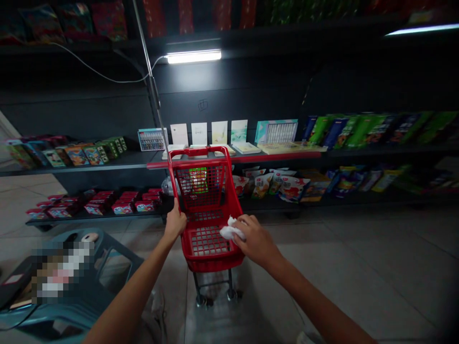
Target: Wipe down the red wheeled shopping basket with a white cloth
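Note:
A small red shopping cart [212,255] on wheels stands on the tiled floor in front of me, its handle towards the shelves. My left hand [175,222] grips the cart's left rim. My right hand [254,240] holds a crumpled white cloth [229,231] pressed against the cart's right rim. Something green [198,179] shows through the cart's far mesh wall.
Dark store shelves [107,167] run across the back with boxed goods, cards and snack bags. A lit tube lamp [193,56] hangs above. A teal plastic chair [89,282] with objects on it stands at lower left. Open tiled floor lies to the right.

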Available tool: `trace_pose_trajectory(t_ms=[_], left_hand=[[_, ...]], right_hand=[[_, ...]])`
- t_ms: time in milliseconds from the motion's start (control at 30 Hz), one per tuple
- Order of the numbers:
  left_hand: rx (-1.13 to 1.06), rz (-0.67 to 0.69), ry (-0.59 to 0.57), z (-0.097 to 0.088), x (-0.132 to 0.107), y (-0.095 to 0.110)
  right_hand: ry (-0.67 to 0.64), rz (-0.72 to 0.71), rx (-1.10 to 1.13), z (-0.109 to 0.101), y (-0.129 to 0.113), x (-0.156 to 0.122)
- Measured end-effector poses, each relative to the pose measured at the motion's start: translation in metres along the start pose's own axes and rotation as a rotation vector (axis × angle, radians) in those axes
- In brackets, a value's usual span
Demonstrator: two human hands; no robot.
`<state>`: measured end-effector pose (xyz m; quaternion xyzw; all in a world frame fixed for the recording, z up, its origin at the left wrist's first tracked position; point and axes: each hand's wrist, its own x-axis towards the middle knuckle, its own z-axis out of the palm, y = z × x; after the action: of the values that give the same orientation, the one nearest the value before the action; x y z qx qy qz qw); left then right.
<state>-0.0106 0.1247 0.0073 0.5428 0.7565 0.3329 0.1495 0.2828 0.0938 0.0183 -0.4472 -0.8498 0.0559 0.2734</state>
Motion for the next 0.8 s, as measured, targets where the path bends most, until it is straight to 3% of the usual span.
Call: trace_pose_trajectory(t_ms=[133,267,500,600,800], left_hand=[[0.057,-0.002,0.0,0.001,0.005,-0.004],[0.089,0.01,-0.032,0.001,0.009,-0.009],[0.098,-0.015,-0.035,0.001,0.011,-0.014],[0.105,-0.006,-0.046,0.002,0.011,-0.015],[0.097,0.005,-0.067,0.0,0.012,-0.015]], right_hand=[[0.108,-0.094,0.127,0.029,0.005,0.064],[0.127,-0.145,0.152,0.067,0.004,0.142],[0.369,-0.028,0.191,0.109,-0.024,0.274],[0.387,0.003,0.164,0.136,-0.028,0.3],[0.062,0.046,0.077,0.197,-0.009,0.283]])
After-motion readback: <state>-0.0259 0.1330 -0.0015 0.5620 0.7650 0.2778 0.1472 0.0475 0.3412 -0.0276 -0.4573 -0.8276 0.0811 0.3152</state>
